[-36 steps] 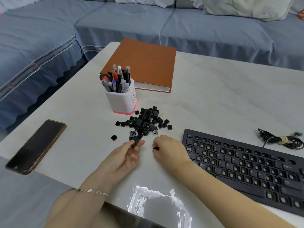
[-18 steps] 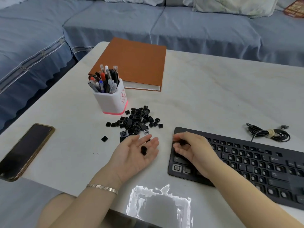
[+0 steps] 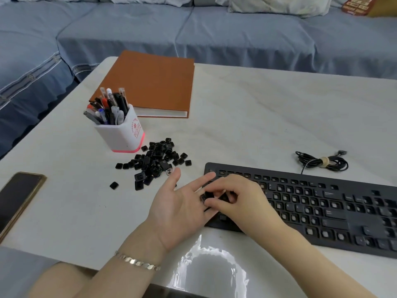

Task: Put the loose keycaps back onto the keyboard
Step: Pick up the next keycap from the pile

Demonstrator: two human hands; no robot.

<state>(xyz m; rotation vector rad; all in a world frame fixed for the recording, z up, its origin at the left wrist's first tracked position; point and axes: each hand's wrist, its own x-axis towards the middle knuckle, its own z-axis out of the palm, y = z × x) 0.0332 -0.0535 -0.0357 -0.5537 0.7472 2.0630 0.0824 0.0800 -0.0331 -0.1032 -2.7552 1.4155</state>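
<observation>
Moved across: left hand (image 3: 180, 208) lies flat, palm up, at the left end of the keyboard (image 3: 322, 208).
Curled right hand (image 3: 238, 200) pinches a keycap (image 3: 208, 196) off it, apparently for seating; loose keycaps (image 3: 158, 160) are heaped just beyond that end.

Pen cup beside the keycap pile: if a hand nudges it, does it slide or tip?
The pen cup looks top-heavy: its pens stick out well above the rim, so a high push may tip it. A low push probably slides it, since the table looks smooth and glossy. Loose pens would likely spill.
</observation>
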